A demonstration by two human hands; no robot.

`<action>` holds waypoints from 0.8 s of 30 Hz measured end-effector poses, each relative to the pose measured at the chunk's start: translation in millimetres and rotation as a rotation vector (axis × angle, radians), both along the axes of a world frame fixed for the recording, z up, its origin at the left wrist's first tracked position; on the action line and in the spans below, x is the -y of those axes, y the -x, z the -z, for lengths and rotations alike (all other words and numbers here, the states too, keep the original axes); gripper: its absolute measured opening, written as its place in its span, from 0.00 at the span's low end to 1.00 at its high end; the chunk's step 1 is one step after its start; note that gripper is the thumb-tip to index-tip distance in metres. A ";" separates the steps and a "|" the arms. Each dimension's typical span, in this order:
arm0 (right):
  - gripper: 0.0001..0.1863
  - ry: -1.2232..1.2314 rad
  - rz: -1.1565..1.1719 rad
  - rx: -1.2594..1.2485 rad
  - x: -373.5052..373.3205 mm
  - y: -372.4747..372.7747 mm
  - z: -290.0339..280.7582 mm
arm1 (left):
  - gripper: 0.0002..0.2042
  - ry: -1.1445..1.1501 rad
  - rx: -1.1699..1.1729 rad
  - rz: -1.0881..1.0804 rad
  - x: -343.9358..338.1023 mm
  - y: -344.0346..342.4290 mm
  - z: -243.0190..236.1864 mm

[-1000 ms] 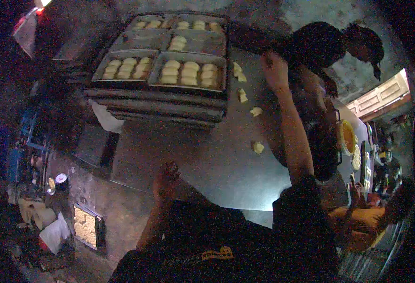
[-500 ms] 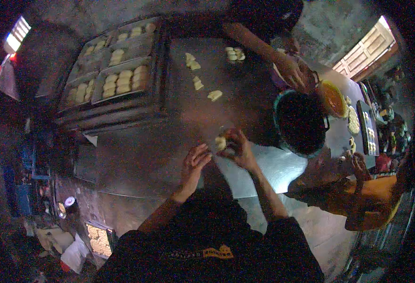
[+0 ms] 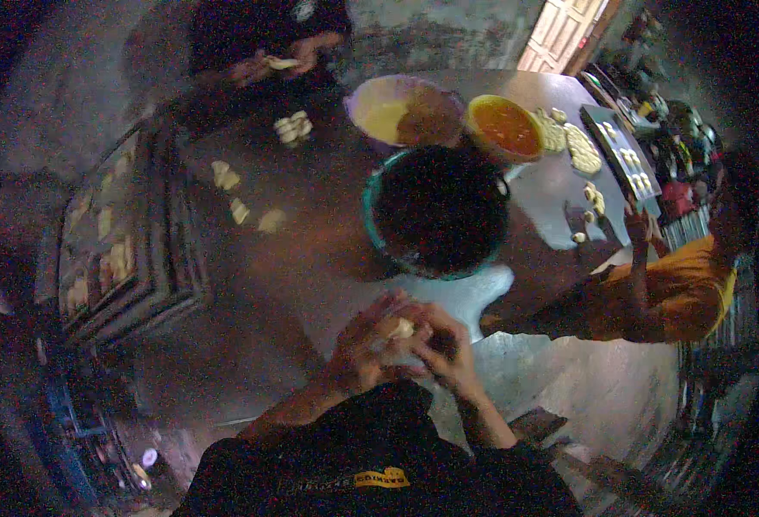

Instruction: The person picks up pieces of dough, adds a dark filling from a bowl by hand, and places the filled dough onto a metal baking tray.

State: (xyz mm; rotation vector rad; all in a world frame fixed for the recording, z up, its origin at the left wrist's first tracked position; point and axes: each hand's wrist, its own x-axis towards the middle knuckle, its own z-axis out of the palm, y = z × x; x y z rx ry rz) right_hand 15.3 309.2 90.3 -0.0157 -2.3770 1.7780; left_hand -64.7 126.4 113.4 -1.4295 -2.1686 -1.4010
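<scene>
A small pale piece of dough [image 3: 399,328] is between my two hands, close in front of my chest over the near part of the metal table. My left hand [image 3: 364,343] curls around its left side, blurred by motion. From the right, my right hand [image 3: 448,346] grips the dough with bent fingers and thumb. Just beyond my hands stands a large dark tub with a teal rim [image 3: 369,205]; its inside is too dark to make out. Farther left on the table lie several loose dough pieces [image 3: 225,175] and a cluster of shaped dough [image 3: 293,128].
Stacked trays of dough [image 3: 129,250] stand at left. Behind the tub are a purple-rimmed basin [image 3: 385,110] and an orange-filled yellow bowl [image 3: 506,127]. A co-worker in dark clothes [image 3: 263,39] holds dough across the table; another in orange [image 3: 685,289] works at right near a dark tray [image 3: 625,159].
My view has turned right. My hands, apart before, have come together around the dough. The far co-worker's arm has left the basin and both their hands now hold a dough piece.
</scene>
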 end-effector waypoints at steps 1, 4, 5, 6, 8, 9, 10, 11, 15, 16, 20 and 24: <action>0.10 0.207 0.026 0.004 1.5 -13.5 11.9 | 0.28 0.039 -0.126 0.078 -6.5 4.3 -1.2; 0.07 0.716 0.013 0.115 8.2 -33.5 19.3 | 0.19 -0.014 -0.309 0.162 -26.4 11.2 -15.5; 0.07 0.807 -0.040 0.225 3.1 -36.8 12.9 | 0.19 -0.121 -0.196 0.231 -35.8 11.2 -21.9; 0.07 0.892 -0.093 0.339 -2.3 -37.8 6.2 | 0.19 -0.233 -0.079 0.299 -46.2 11.9 -33.1; 0.08 0.786 -0.232 0.280 -7.9 -35.2 10.9 | 0.20 -0.198 0.041 0.412 -58.3 12.4 -27.6; 0.08 0.736 -0.324 0.250 -10.0 -30.2 11.0 | 0.21 -0.042 0.034 0.436 -54.7 7.4 -12.8; 0.09 0.653 -0.393 0.225 -18.5 -26.5 13.9 | 0.24 0.052 0.096 0.432 -58.2 3.2 -3.2; 0.11 0.570 -0.462 0.202 -28.7 -20.0 16.5 | 0.26 0.152 0.154 0.421 -60.7 -1.4 6.6; 0.14 0.353 -0.467 0.388 -82.7 51.3 -18.3 | 0.49 -0.237 0.510 0.314 -71.3 6.5 2.7; 0.15 0.230 -0.389 0.164 -102.6 76.5 -14.2 | 0.52 -0.240 0.539 0.258 -72.2 10.1 2.1; 0.19 -0.251 0.419 0.146 -183.9 200.3 -26.7 | 0.64 -0.240 0.634 0.025 -66.9 24.7 -0.6; 0.19 -0.676 0.555 0.199 -254.1 294.4 -32.3 | 0.63 -0.238 0.708 -0.050 -40.4 1.4 50.3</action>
